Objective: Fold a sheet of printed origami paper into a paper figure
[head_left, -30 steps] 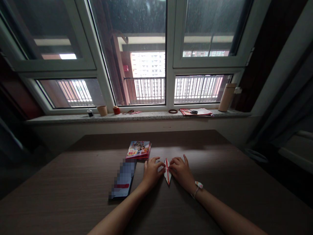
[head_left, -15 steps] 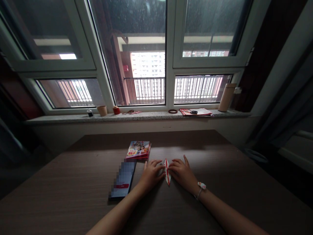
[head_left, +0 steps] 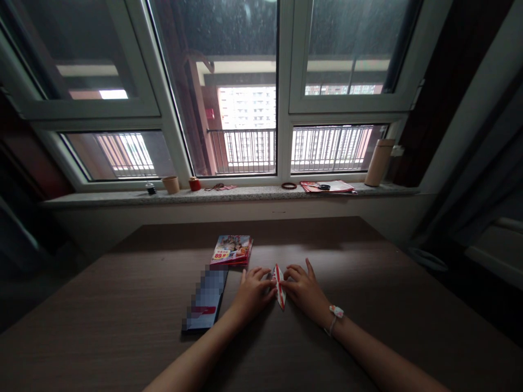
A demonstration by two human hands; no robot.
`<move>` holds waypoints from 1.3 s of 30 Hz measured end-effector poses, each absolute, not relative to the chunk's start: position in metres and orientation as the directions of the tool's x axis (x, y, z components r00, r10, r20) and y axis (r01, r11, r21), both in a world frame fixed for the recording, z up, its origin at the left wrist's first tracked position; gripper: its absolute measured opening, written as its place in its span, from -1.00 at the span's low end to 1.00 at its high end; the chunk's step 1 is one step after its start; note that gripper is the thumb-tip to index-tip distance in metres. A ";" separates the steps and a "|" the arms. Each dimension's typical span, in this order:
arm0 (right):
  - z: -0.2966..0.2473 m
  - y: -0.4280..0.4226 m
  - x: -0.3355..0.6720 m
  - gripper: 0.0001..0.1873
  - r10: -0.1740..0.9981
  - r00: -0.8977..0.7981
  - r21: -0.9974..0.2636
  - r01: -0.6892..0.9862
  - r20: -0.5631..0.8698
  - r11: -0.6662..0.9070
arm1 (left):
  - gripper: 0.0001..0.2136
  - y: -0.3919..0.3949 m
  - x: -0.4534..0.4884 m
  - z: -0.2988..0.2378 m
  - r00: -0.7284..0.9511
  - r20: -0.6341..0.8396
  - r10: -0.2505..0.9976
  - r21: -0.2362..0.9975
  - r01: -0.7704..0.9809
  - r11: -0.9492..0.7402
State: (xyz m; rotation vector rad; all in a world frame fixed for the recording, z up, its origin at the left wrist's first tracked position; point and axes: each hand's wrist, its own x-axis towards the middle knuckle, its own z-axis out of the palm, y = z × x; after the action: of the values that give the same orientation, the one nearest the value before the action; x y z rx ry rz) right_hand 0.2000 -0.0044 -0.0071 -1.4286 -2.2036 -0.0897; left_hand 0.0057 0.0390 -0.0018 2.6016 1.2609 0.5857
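Note:
A narrow folded paper (head_left: 279, 288), white with red stripes and pointed at both ends, lies on the table between my hands. My left hand (head_left: 254, 290) grips its left edge, fingers curled and thumb close to the fingertips. On the opposite edge, my right hand (head_left: 304, 286) pinches the paper with thumb and fingertips, one finger sticking up. A bracelet with a white ornament (head_left: 336, 311) circles my right wrist. My fingertips cover parts of the paper's long edges.
Left of my hands, a phone (head_left: 208, 296) lies on the brown table (head_left: 102, 316). Behind it sits a stack of printed flyers (head_left: 232, 249). The windowsill (head_left: 253, 193) holds a paper cup (head_left: 170, 184), a red jar (head_left: 195, 184), scissors (head_left: 323, 187) on papers, and a bottle (head_left: 379, 163).
Almost nothing differs. The folded paper has shifted very slightly between my fingers, and my hands stay in about the same place.

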 end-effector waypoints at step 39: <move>-0.003 -0.005 0.204 -0.82 0.912 -0.246 -0.385 0.846 0.329 0.367 | -0.83 0.031 0.005 0.003 0.459 0.216 0.862 0.226 0.835 -0.501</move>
State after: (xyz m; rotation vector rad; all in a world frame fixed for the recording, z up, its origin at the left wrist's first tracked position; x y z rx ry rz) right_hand 0.2040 -0.0050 -0.0028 -1.5177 -2.1368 0.1740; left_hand 0.0046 0.0313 0.0025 2.6072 1.5208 0.4657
